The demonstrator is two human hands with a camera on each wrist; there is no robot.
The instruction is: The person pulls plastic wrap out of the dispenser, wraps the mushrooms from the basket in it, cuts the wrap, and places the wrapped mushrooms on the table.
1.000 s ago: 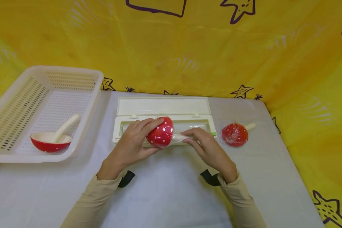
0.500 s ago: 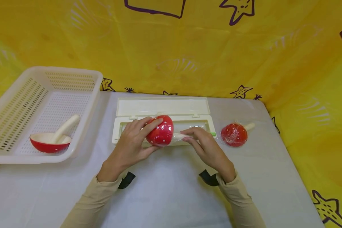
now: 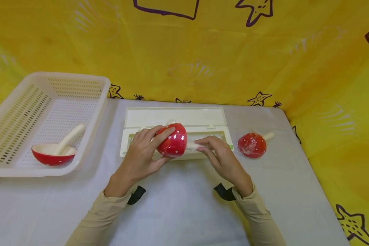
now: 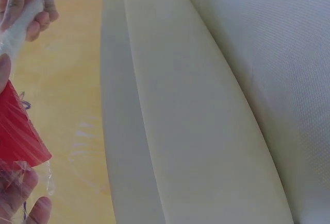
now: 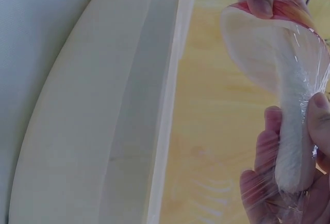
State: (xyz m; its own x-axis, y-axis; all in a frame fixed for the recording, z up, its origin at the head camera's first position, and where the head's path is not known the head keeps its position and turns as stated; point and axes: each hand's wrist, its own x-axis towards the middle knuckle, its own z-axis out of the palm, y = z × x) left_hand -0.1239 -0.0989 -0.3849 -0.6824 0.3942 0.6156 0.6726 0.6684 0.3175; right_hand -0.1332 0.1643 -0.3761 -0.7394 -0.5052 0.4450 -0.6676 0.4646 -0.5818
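1. At far left a white basket (image 3: 58,171) stands on the table (image 3: 187,208); in it lies 1 bare-looking ladle (image 3: 53,159), handle leaning up to the right.
2. The left hand (image 3: 142,150) is partly open, fingers and thumb bent around the red bowl of the held ladle (image 3: 178,143). I'd keep that grip light and steady, so the bowl doesn't roll and the film (image 5: 296,41) doesn't tear.
3. That ladle is up off the table, by the long cream box (image 3: 200,156) with its lid (image 3: 200,117) folded back; bowl left, handle right.
4. The right hand (image 3: 216,153) is nearly closed, thumb and fingers pinching the handle through the film. To my mind, smoothing from bowl towards handle tip, with small tucks and no hard tugs, would leave fewer air pockets.
5. Farther right, 1 wrapped ladle (image 3: 253,145) rests on the table, a fair guide for snugness.
6. Hard to see: the 2 hands and the bowl cover much of the box's inside; each wrist view crops the held ladle at its edge; I can't tell whether the film is sealed at the handle's tip.
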